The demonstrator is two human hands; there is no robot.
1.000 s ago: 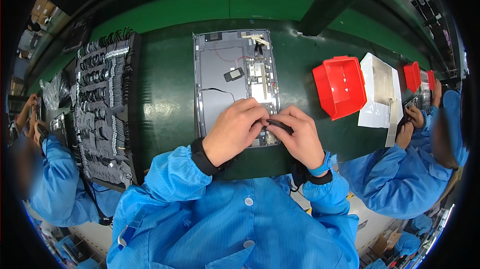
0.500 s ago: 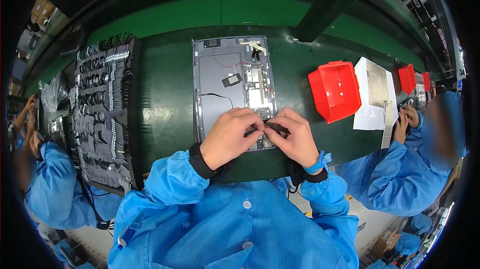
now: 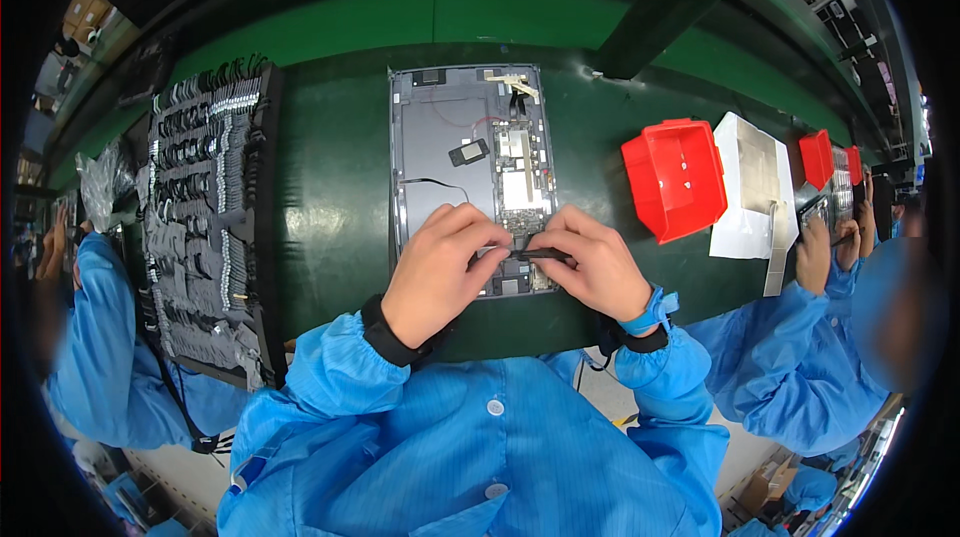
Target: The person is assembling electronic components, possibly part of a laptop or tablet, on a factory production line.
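Note:
A grey tablet-like housing (image 3: 440, 122) lies open in front of me, with a circuit board (image 3: 517, 172) along its right side. Over its near end, my left hand (image 3: 445, 267) is closed in a pinch; what its fingers hold is too small to tell. My right hand (image 3: 595, 262) pinches a slim black piece (image 3: 545, 254), perhaps a tool, whose tip points toward the left fingers. Inside the housing sit a small black module (image 3: 467, 152) with a pale face, and a black cable (image 3: 432, 182). The hands cover part of the near end.
A rack packed with grey and black cable parts (image 3: 205, 217) stands at left. To the right are a red bin (image 3: 675, 182) with small pieces inside, and a white sheet (image 3: 735, 227) under a metal plate (image 3: 757, 167). Co-workers in blue sit on both sides.
My hands have drawn slightly apart, the right fingers showing more of the slim black piece. The view has shifted a little. At right, the co-worker's hands have moved.

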